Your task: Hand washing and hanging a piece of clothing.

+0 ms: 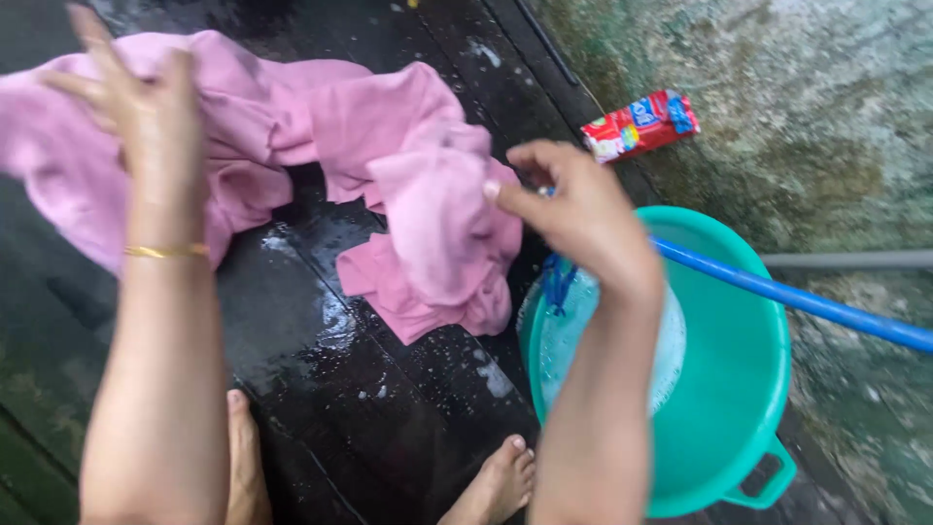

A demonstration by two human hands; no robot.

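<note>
While the pink cloth (389, 165) lies wet and half-spread on the dark slab (321, 408), the left hand (136, 97) presses on its far-left part, fingers spread. The right hand (573, 209) pinches its right edge, beside the green basin (739, 389) of soapy water. Washing looks under way; rinsing appears undone.

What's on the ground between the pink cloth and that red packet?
Only wet dark ground lies between the pink cloth and the red packet, seen from the head camera.
</note>
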